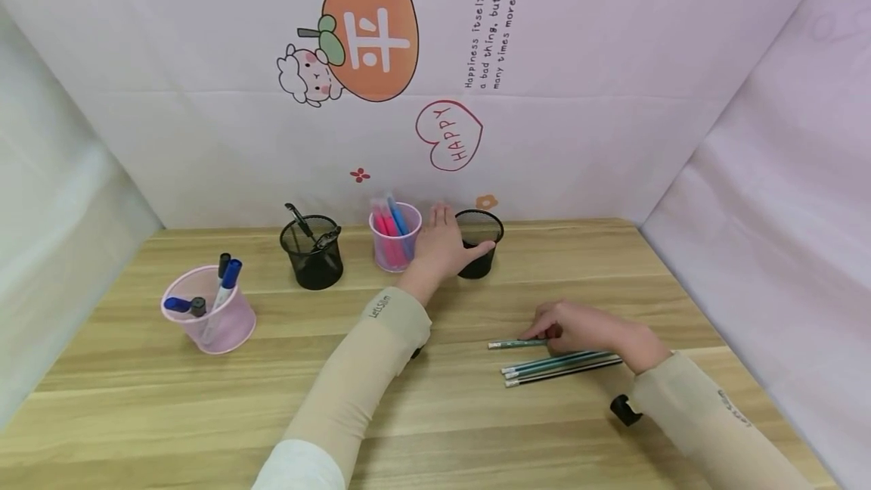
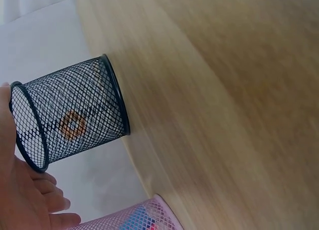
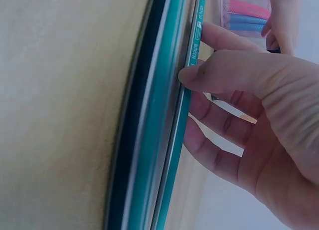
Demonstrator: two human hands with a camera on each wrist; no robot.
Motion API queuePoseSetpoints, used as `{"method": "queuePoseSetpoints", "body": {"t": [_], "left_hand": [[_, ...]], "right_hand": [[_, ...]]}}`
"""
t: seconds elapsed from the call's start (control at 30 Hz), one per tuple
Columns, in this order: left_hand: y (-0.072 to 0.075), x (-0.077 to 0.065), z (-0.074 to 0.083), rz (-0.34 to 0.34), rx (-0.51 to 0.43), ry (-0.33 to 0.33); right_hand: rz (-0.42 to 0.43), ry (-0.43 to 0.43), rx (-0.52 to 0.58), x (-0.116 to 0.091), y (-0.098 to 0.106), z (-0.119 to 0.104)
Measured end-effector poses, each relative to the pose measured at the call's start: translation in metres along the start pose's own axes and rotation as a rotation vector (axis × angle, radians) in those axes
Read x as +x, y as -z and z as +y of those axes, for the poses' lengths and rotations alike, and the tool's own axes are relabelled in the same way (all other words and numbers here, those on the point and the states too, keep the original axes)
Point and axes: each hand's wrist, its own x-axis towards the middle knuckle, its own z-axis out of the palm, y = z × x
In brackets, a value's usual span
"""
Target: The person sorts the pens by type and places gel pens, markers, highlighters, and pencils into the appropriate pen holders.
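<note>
My left hand [image 1: 441,246] reaches to the back of the table with thumb and fingers spread, beside the black mesh pen cup [image 1: 478,265]. The left wrist view shows thumb and fingers around the rim of that upright cup [image 2: 75,115], with no pens visible through its mesh. On the right, my right hand [image 1: 578,326] pinches a green pencil [image 1: 506,344] between thumb and fingers, low over the table. In the right wrist view, the thumb lies across this pencil [image 3: 192,55]. Just in front lie several more pencils side by side, green ones [image 1: 558,363] and a black one [image 1: 568,376].
A pink mesh cup [image 1: 388,259] with pink and blue markers stands left of my left hand. Further left are a black mesh cup [image 1: 318,272] holding black pens and a pink cup [image 1: 238,324] of blue and black markers. A printed white cloth [image 1: 565,142] backs the wooden table.
</note>
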Motion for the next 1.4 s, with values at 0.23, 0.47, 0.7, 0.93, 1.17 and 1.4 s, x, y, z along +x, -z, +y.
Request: {"method": "queuePoseSetpoints", "body": {"t": [0.23,0.47,0.7,0.93,1.17,1.4], "left_hand": [[-0.004,0.002,0.001,0.016,0.035,0.001],[-0.006,0.003,0.002,0.022,0.061,-0.005],[-0.004,0.003,0.001,0.026,0.062,-0.008],[-0.005,0.004,0.000,0.028,0.083,-0.019],[-0.005,0.003,-0.001,0.032,0.104,-0.018],[-0.006,0.002,-0.001,0.030,0.120,-0.018]], "right_hand": [[0.064,-0.030,0.053,-0.001,0.011,0.000],[0.186,0.014,0.046,-0.005,0.028,0.004],[0.304,0.013,0.010,-0.003,0.045,0.002],[0.440,0.017,0.017,-0.001,0.060,0.001],[0.551,0.024,0.003,0.010,0.070,0.001],[0.693,0.038,0.058,0.025,0.074,-0.001]]}}
